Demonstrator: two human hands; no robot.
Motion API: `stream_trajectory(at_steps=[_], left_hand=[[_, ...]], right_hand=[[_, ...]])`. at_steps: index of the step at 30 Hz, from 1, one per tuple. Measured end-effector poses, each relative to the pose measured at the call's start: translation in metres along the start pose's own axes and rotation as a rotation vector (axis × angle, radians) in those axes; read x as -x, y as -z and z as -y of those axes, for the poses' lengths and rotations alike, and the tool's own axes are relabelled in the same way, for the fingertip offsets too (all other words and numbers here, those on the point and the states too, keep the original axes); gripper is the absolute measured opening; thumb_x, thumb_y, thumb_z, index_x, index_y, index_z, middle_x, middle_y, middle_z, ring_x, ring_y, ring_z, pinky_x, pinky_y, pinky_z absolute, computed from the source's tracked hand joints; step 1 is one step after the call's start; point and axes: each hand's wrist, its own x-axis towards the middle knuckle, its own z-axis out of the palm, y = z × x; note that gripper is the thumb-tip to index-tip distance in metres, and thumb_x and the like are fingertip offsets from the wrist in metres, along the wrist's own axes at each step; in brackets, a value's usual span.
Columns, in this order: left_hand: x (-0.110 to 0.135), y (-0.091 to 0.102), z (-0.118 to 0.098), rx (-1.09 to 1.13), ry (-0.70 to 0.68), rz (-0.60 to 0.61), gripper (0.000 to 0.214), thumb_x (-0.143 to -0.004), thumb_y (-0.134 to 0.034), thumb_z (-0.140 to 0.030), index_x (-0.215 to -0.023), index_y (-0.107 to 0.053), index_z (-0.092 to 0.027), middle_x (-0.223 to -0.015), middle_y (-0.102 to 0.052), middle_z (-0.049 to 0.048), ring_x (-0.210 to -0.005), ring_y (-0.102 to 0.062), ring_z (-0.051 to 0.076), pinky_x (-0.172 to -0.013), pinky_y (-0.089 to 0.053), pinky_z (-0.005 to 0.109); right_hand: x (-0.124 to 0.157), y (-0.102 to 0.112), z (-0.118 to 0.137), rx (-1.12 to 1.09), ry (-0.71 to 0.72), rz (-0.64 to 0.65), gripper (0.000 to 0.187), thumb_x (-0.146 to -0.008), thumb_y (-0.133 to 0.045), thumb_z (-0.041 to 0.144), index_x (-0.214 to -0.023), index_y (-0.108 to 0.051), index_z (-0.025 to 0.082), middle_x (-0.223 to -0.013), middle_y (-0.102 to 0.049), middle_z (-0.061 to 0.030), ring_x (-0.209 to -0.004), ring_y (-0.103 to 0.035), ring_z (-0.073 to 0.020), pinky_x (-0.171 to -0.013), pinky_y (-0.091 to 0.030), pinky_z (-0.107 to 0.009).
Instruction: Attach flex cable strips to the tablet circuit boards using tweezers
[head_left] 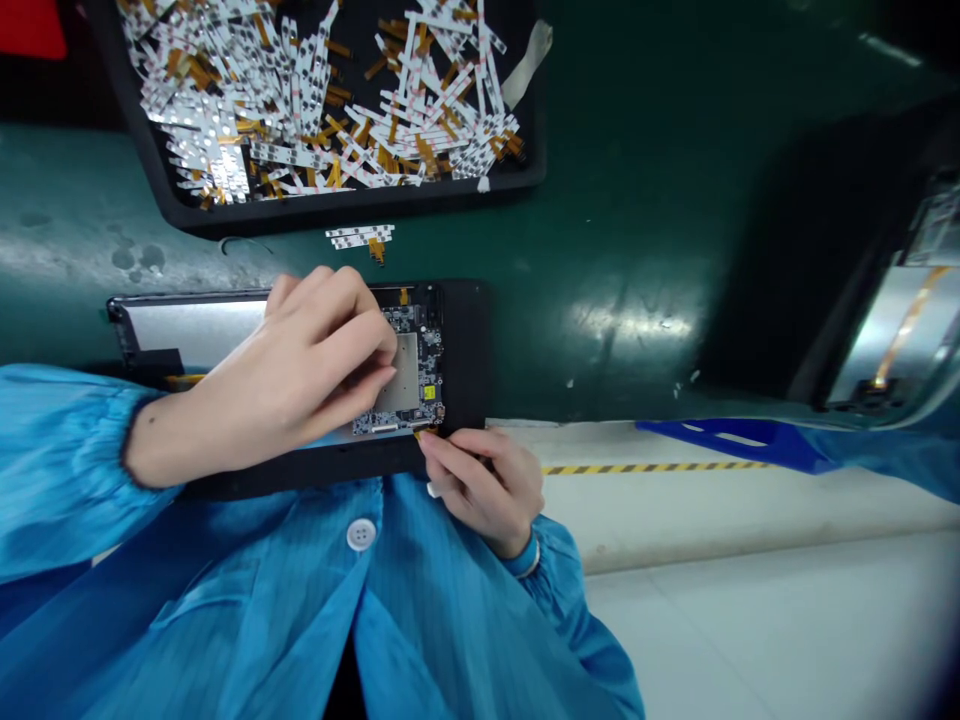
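An opened tablet [199, 325] lies on a black pad at the table's front edge, with its green-grey circuit board [431, 345] exposed at the right end. My left hand [300, 370] rests over the tablet and partly covers the board; its fingers are curled together at the board's metal shield, and whatever they hold is hidden. At the board's lower right corner, my right hand [487, 485] is closed in a pinch on a small orange flex cable [420, 434]. A small white piece shows beside its fingers, too little to name.
Behind the tablet, a black tray [345, 200] holds many white flex strips with orange tails. A few such strips [360, 237] lie on the green table [600, 250] before it. Another opened device [892, 330] stands at the far right, near a blue plastic object [735, 440].
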Motion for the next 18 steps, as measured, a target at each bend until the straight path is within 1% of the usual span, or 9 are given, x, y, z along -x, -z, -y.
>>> stream_trajectory(at_steps=[6,10,14,18], left_hand=[[0.0001,-0.0022,-0.0002,0.012,0.014,0.003,0.013,-0.102,-0.044,-0.025,-0.094,-0.051,-0.017,-0.093,-0.052,0.0040,-0.086,-0.053,0.020,-0.073,-0.038,0.036],[0.0001,-0.0041,0.0001,0.010,0.012,0.007,0.013,-0.102,-0.044,-0.026,-0.096,-0.052,-0.017,-0.094,-0.053,0.0039,-0.087,-0.050,0.019,-0.074,-0.039,0.035],[0.0002,-0.0061,0.0007,-0.017,-0.016,0.005,0.012,-0.101,-0.045,-0.026,-0.098,-0.052,-0.017,-0.094,-0.053,0.0048,-0.085,-0.049,0.019,-0.074,-0.041,0.035],[-0.0001,-0.0074,0.0002,-0.069,-0.043,0.000,0.014,-0.101,-0.045,-0.028,-0.096,-0.053,-0.017,-0.094,-0.054,0.0060,-0.084,-0.049,0.021,-0.071,-0.041,0.036]], right_hand=[[-0.0010,-0.0027,0.0020,0.014,0.027,-0.029,0.018,-0.080,-0.070,0.001,-0.092,-0.072,0.014,-0.074,-0.063,-0.0017,-0.057,-0.054,-0.0100,-0.054,-0.047,-0.026],[-0.0022,-0.0035,0.0057,0.044,-0.003,-0.029,0.018,-0.080,-0.068,0.001,-0.090,-0.072,0.015,-0.075,-0.063,-0.0011,-0.058,-0.054,-0.0097,-0.057,-0.049,-0.025],[-0.0025,-0.0030,0.0061,0.042,-0.006,-0.009,0.020,-0.080,-0.068,0.002,-0.093,-0.072,0.017,-0.078,-0.064,-0.0004,-0.061,-0.057,-0.0098,-0.059,-0.050,-0.024],[-0.0042,-0.0010,0.0027,0.016,0.023,0.027,0.013,-0.086,-0.066,0.006,-0.094,-0.071,0.015,-0.081,-0.066,-0.0022,-0.064,-0.059,-0.0101,-0.059,-0.050,-0.024]])
